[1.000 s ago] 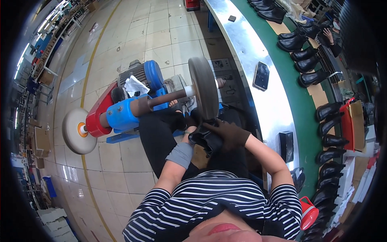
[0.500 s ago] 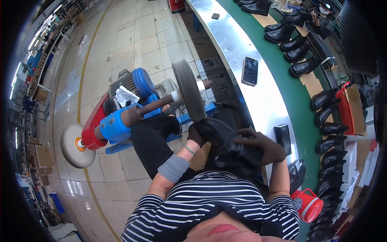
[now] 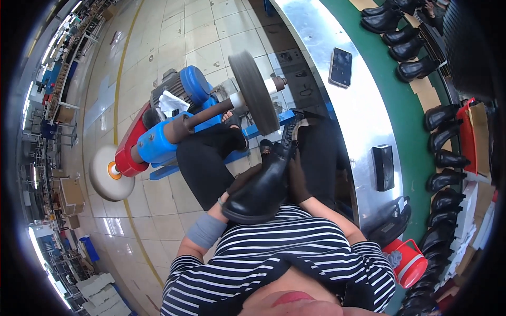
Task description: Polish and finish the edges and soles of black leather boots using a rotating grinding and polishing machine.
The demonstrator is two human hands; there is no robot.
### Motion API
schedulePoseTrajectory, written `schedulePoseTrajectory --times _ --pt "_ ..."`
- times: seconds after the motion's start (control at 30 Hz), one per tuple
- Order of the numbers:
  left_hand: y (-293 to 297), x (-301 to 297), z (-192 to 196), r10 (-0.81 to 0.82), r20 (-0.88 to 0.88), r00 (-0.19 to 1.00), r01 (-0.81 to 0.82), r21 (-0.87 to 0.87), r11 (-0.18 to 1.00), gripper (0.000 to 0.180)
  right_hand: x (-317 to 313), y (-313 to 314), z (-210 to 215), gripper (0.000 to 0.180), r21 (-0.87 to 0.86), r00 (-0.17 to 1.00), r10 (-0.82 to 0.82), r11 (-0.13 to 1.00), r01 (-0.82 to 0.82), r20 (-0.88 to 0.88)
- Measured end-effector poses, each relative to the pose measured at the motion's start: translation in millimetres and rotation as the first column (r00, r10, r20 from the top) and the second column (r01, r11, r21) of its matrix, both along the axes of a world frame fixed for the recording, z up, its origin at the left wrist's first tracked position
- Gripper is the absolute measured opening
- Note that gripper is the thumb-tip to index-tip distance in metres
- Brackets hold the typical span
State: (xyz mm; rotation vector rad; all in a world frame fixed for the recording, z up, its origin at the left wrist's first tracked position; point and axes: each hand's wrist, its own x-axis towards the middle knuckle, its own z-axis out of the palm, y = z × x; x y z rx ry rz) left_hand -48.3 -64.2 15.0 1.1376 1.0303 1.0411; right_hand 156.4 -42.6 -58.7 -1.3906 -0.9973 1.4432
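I hold a glossy black ankle boot (image 3: 262,185) in front of my chest, its toe pointing down-left toward me. My left hand (image 3: 238,185), in a dark glove, grips the boot's left side near the toe. Also gloved, my right hand (image 3: 298,181) clasps its right side by the shaft. Just beyond the boot, the grey buffing wheel (image 3: 254,92) sits on the shaft of a blue and red polishing machine (image 3: 158,142). The boot is apart from the wheel. A second, white wheel (image 3: 104,174) is at the machine's left end.
A curved metal bench (image 3: 337,113) runs along my right, carrying a phone (image 3: 341,67) and a black box (image 3: 383,167). Beyond it a green belt (image 3: 406,113) holds several black boots (image 3: 441,139). A red bucket (image 3: 410,262) stands at lower right. Tiled floor lies to the left.
The boot was up against the grey wheel a second ago. Both hands have drawn it back toward my chest and turned it, toe toward me.
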Motion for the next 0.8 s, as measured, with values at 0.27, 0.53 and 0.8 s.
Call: schedulePoseTrajectory --times 0.27,0.53,0.8 --pt "89 27 -78 0.248 0.544 0.801 0.296 -0.721 0.626 0.044 -6 79 -29 0.037 0.265 0.930 0.141 0.934 -0.238 0.340" --pt "119 28 -153 0.025 0.773 0.633 0.373 -0.334 0.866 0.042 -12 155 -58 0.031 -0.260 0.854 0.189 0.901 -0.347 -0.485" --pt "89 43 -76 0.135 0.731 0.669 0.308 -0.438 0.845 0.047 1 151 -26 0.035 0.087 0.944 0.297 0.947 -0.311 0.145"
